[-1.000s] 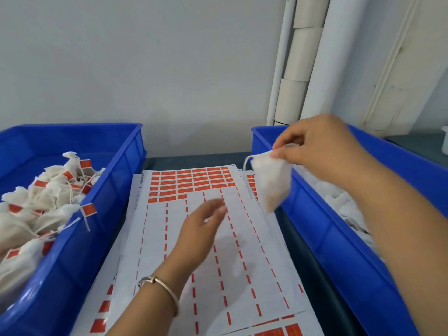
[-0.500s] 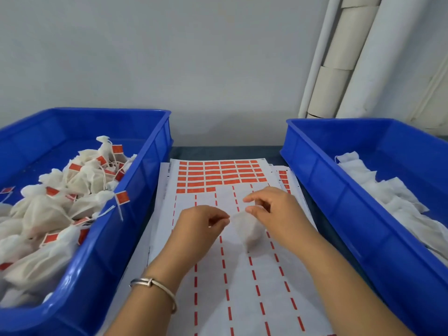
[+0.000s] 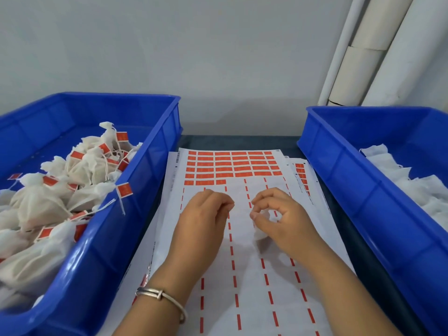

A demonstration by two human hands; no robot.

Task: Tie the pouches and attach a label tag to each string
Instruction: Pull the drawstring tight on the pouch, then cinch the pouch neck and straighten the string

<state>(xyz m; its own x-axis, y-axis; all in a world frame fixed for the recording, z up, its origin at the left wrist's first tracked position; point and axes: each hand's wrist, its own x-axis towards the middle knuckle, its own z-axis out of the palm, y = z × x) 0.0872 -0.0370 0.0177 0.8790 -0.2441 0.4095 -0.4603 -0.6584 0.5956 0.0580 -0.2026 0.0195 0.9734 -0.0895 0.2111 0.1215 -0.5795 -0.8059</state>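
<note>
Pouches (image 3: 48,202) already tied and tagged are heaped in the left bin (image 3: 135,190); untied ones (image 3: 412,185) wait in the right bin (image 3: 339,166). One pouch (image 3: 260,235) is pinched by the right hand (image 3: 283,221) above the label sheet (image 3: 232,166), untagged; whether anything is gripped by the curled left hand (image 3: 206,214) cannot be told

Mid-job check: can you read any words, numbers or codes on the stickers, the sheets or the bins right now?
None can be read.
Orange rectangular label stickers on the white backing sheet: faint marks, too blurred.
Sheet's left margin: small dark print and a barcode-like strip, too small.
Orange tags on tied white pouches in the left blue plastic bin: blurred.
</note>
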